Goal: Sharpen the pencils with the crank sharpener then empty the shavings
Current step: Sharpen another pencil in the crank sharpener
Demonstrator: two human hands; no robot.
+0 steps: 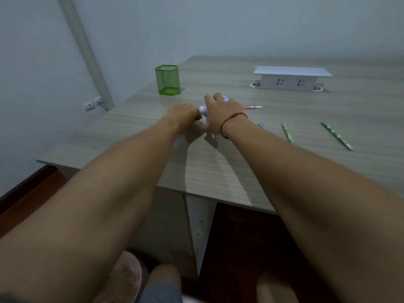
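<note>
Fingers (193, 110) of left hand (183, 115) curled round the crank handle (202, 110) at the left end of the purple crank sharpener (224, 97), which stands on the table (218, 171). Right hand (220, 112) covers the sharpener from above, fingers curved over its top, gripping. Red pencil (252, 107) sticks out of the sharpener's right side. Right of the sharpener, well apart: two green pencils (288, 132) (336, 136) flat on the table.
</note>
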